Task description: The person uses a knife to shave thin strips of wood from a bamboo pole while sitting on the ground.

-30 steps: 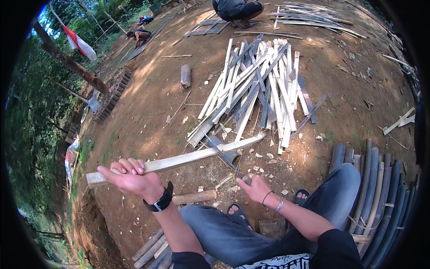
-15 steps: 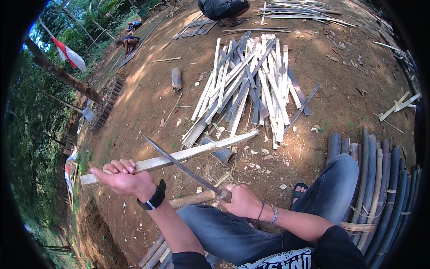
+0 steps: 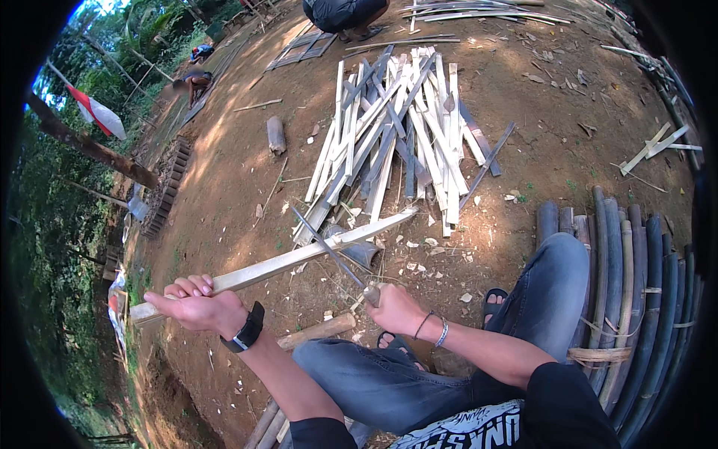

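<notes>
My left hand [image 3: 200, 305] is closed around the near end of a pale split bamboo strip [image 3: 262, 272], which slants away to the right. My right hand [image 3: 398, 309] grips the wooden handle of a machete [image 3: 341, 263], its long narrow blade pointing up and to the left. In this view the blade crosses the strip past its middle; I cannot tell whether they touch. The strip's far end lies by a short dark bamboo piece [image 3: 363, 253] and a large heap of split bamboo strips [image 3: 407, 127].
Bundled dark bamboo poles [image 3: 613, 299] lie beside my right leg. A bamboo log [image 3: 321, 330] rests near my left knee, and a short log [image 3: 276, 135] lies farther off. One person [image 3: 344, 13] crouches at the far side; another [image 3: 196, 84] bends down at far left.
The machete has shifted along the strip toward its far end, its blade now pointing more steeply upward. My left hand still holds the strip. The whole view has shifted slightly.
</notes>
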A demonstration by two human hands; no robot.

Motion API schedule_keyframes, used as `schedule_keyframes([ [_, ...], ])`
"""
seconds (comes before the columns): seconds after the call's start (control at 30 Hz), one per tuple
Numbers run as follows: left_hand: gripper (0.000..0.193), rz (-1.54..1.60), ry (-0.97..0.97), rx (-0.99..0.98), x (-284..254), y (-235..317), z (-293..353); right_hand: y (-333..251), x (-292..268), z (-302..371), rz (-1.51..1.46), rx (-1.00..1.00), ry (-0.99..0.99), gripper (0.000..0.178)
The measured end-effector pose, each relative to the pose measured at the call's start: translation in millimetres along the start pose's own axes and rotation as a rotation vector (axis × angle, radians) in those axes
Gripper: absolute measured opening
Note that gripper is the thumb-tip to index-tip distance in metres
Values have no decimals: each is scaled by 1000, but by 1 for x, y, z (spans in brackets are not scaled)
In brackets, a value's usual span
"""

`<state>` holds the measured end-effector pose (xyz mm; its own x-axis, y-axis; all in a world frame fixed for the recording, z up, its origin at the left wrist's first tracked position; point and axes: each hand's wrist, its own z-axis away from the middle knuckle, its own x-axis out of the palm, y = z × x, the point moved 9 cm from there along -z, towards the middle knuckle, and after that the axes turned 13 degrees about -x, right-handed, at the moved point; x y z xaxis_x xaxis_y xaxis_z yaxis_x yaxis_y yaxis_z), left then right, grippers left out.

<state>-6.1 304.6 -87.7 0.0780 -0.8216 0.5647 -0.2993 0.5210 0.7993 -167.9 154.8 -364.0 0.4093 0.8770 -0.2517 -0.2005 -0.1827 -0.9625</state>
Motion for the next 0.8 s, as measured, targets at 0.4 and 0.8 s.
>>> schedule_keyframes([
  [0.4, 50, -9, -120, 11, 14, 4, 5, -69, -10, 22, 104, -231, -111, 26],
  [0.8, 52, -40, -144, -15, 35, 0, 24, 34, -38, -10, 113, -28, -29, 22],
])
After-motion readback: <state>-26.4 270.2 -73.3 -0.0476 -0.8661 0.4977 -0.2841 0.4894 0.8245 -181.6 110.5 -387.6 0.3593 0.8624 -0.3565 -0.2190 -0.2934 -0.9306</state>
